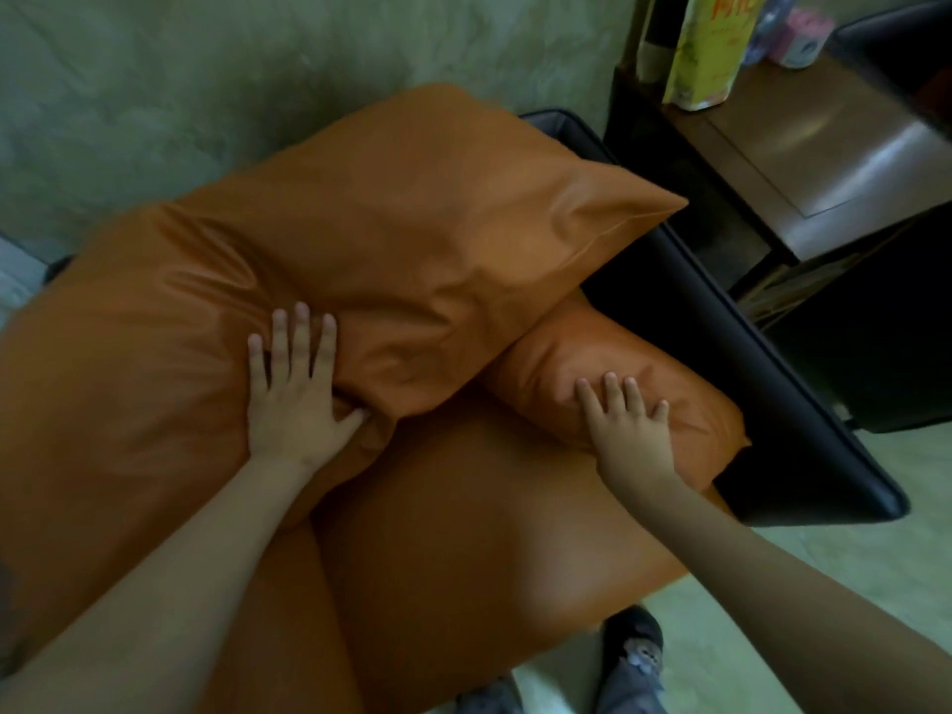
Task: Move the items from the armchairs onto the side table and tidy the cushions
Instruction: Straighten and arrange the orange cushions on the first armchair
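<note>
Orange cushions fill a black armchair (803,404). The big back cushion (422,224) leans over the seat cushion (489,533), and a smaller side cushion (685,404) lies against the right armrest. My left hand (293,394) rests flat on the left cushion (118,378), fingers spread, thumb tucked into the fold under the back cushion. Flat on the side cushion lies my right hand (628,430), fingers apart. Neither hand holds anything. At the upper right stands the wooden side table (824,162).
On the side table stand a yellow-green packet (711,49), a dark bottle (659,38) and a pink object (798,38). A second dark chair edge (906,38) shows at the far right. Grey-green wall behind, pale floor below, my feet (628,657) at the bottom.
</note>
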Available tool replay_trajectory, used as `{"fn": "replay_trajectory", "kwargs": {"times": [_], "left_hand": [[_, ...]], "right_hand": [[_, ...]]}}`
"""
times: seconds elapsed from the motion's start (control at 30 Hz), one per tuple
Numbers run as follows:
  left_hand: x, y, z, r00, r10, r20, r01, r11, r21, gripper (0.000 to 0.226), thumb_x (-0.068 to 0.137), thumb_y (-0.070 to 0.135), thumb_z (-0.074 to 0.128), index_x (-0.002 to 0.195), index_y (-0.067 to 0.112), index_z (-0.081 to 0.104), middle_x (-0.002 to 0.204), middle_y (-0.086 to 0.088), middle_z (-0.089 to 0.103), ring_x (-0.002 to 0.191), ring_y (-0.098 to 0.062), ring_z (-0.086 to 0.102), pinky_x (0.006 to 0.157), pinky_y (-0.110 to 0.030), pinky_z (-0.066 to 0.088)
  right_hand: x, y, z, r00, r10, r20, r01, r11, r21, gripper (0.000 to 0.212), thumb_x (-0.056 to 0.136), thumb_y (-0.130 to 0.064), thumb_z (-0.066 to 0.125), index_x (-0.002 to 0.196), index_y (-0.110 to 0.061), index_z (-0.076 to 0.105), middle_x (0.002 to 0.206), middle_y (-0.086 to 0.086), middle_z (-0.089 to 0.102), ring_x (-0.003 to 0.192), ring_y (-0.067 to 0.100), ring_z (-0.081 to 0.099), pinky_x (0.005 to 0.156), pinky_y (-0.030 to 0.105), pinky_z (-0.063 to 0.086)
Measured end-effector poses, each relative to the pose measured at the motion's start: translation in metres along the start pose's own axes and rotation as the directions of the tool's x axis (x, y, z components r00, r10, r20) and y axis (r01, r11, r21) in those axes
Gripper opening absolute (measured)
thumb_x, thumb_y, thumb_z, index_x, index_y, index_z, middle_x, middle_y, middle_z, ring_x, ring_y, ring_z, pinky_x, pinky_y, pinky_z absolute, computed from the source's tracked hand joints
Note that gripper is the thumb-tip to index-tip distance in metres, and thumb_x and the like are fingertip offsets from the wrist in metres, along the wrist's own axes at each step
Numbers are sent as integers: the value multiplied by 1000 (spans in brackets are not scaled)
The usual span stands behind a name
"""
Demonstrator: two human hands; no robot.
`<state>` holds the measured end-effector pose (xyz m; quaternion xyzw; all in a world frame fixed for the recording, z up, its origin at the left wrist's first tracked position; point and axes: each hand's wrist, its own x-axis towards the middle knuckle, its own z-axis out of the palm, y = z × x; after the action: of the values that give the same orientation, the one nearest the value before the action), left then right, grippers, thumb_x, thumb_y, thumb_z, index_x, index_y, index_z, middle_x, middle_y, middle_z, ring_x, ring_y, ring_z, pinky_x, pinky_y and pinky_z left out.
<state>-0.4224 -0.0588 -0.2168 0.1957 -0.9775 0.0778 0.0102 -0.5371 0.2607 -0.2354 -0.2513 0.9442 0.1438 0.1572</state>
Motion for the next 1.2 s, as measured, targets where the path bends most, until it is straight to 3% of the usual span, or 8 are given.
{"fn": "replay_trajectory", "kwargs": {"times": [0.2, 0.37, 0.53, 0.6, 0.67, 0.8, 1.0, 1.2], "left_hand": [[10, -17, -14, 990, -1, 140, 2, 1000, -7, 150, 39, 73, 79, 152, 17, -4, 160, -10, -6, 146, -26, -13, 114, -43, -19], [22, -21, -28, 969, -98, 226, 99, 995, 4, 156, 36, 63, 87, 149, 20, -11, 159, -9, -11, 145, -25, -17, 111, -41, -25], [15, 6, -27, 972, -101, 213, 104, 995, -2, 158, 37, 64, 85, 147, 21, -20, 156, -12, -22, 143, -31, -25, 108, -50, -26], [9, 20, -31, 986, -11, 169, 20, 998, -54, 159, 37, 63, 85, 147, 26, -23, 155, -10, -27, 142, -31, -26, 107, -53, -25], [6, 41, -37, 976, 178, 124, -167, 982, -92, 158, 37, 62, 86, 149, 27, -20, 156, -10, -25, 144, -30, -20, 114, -53, -14], [8, 112, -51, 887, 454, 88, -442, 888, -127, 149, 42, 67, 81, 151, 24, -10, 159, -9, -15, 147, -29, -11, 117, -45, -5], [37, 209, -38, 757, 623, 199, -594, 782, -188, 145, 55, 60, 81, 142, 29, -32, 154, -5, -32, 141, -22, -31, 117, -38, -12], [69, 255, -10, 705, 628, 330, -631, 768, -110, 144, 57, 50, 84, 143, 30, -30, 158, -7, -21, 144, -25, -21, 118, -41, -9]], "right_hand": [[-1, 17, -23, 999, 35, -18, -32, 989, 148, 80, 89, -24, 62, 149, -28, 11, 155, 8, 22, 141, 30, 26, 105, 46, 35], [-17, 60, -45, 999, 18, -51, -8, 979, 203, 75, 81, -30, 65, 145, -36, 27, 128, 2, 54, 103, 28, 60, 71, 35, 49], [-18, 69, -41, 1000, -3, 9, 1, 983, 182, 77, 81, -36, 65, 146, -37, 24, 118, 2, 60, 98, 27, 62, 70, 34, 49], [-17, 73, -35, 1000, -13, 24, 8, 980, 200, 77, 80, -38, 66, 146, -37, 24, 121, 2, 59, 99, 26, 62, 72, 35, 50], [-18, 79, -29, 999, -7, 39, -1, 978, 209, 78, 81, -41, 66, 146, -37, 23, 123, 2, 57, 100, 25, 61, 74, 34, 50], [-17, 88, -21, 999, -28, 37, 19, 972, 235, 79, 79, -46, 66, 145, -38, 23, 126, -1, 57, 103, 24, 60, 78, 35, 52], [-13, 95, -8, 999, -45, 5, 41, 955, 294, 81, 76, -46, 68, 144, -39, 24, 140, -1, 48, 108, 25, 59, 77, 33, 50], [-14, 100, 15, 1000, -17, -12, 20, 892, 452, 77, 79, -32, 65, 144, -39, 24, 146, -1, 40, 113, 24, 55, 82, 37, 51]]}}
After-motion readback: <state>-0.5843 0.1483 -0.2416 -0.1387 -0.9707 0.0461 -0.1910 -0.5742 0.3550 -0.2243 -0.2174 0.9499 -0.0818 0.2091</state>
